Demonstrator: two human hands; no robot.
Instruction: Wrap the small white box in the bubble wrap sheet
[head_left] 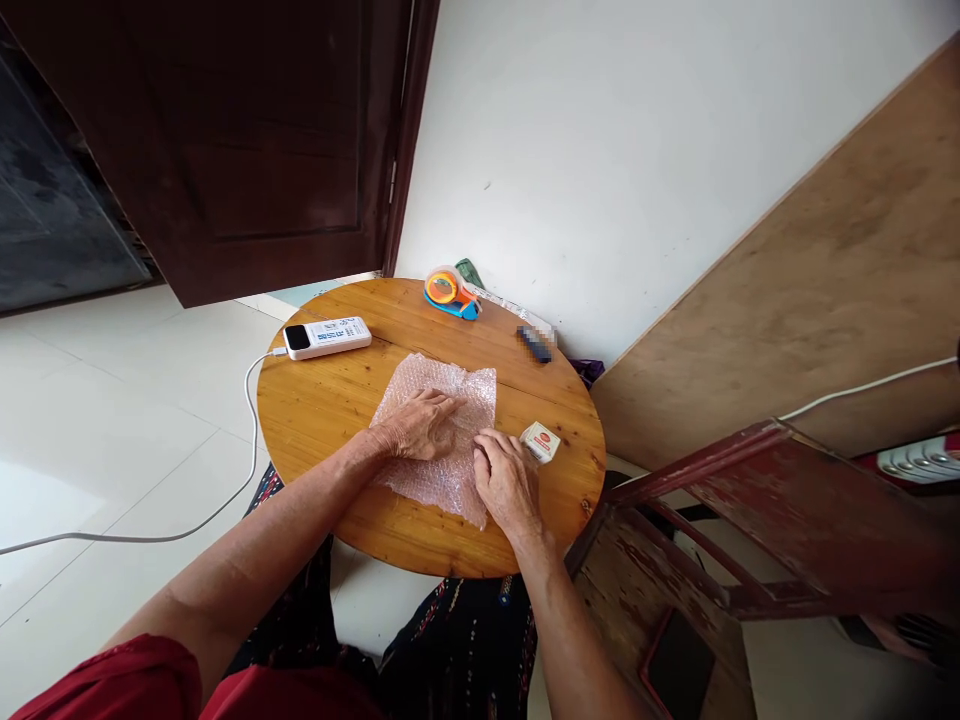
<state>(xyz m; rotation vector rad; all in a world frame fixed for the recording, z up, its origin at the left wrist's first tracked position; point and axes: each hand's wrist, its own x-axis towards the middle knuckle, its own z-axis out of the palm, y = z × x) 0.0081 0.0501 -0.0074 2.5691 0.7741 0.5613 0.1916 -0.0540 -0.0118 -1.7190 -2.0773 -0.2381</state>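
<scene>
A sheet of pinkish clear bubble wrap (435, 490) lies spread on a round wooden table (315, 400). My left hand (424, 425) rests flat on its middle, palm down, fingers stretched to the right. At the sheet's right edge is my right hand (508, 478), palm down with fingers loosely bent and fingertips touching the wrap. Just beyond the right knuckles sits a small white box (540, 442) with a red and orange label. Whatever may lie under the palms is hidden.
An orange and blue tape dispenser (452, 292) stands at the table's back. A white power bank (328, 338) with a cable (251, 400) is at the left. A dark blurred object (534, 344) lies back right. A wooden chair (675, 520) holding a dark phone-like slab (679, 665) stands right.
</scene>
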